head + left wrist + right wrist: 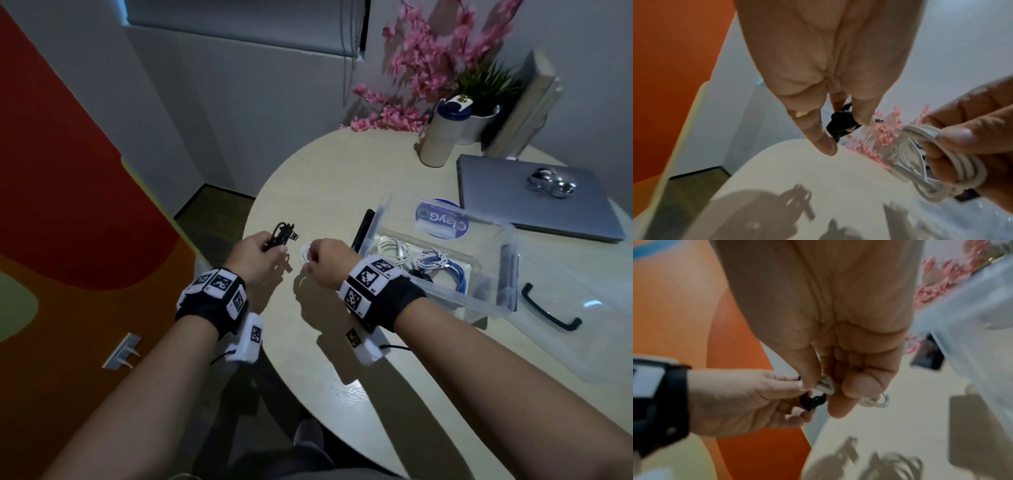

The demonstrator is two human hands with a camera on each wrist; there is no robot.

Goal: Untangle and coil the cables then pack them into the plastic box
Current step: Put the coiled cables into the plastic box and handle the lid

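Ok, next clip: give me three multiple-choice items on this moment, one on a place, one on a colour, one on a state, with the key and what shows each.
1. Where does the plastic box stand?
A. On the table beside the laptop
B. On the floor
C. On the laptop

2. What colour is the cable in the left hand?
A. Blue
B. Black
C. Pink

3. In what state is the box?
A. Open, cables inside
B. Shut
C. Open, holding nothing

Key:
1 A: its wall sits on the table, just in front of the laptop.
2 B: the black cable is gripped there, while the right hand holds the white cable.
3 A: coiled cables lie in it.
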